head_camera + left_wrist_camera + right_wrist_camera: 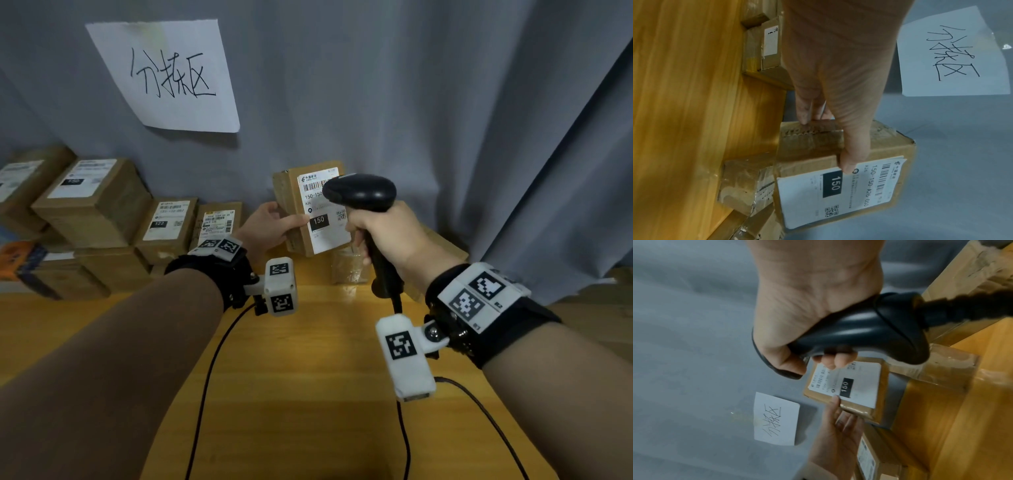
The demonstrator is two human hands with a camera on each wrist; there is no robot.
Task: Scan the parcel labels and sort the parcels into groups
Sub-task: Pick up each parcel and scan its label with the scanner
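So the left hand [270, 228] is gripping a cardboard parcel [294, 209] by its side, thumb lying on the white label [323, 219]. Just right of it, the right hand [390, 236] is wrapping its fingers around a black scanner [359, 193], whose head is hovering over the label's barcode.

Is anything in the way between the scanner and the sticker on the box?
Nothing visible. The right hand aims the scanner at the box in the left hand; only that thumb overlaps the label's edge.
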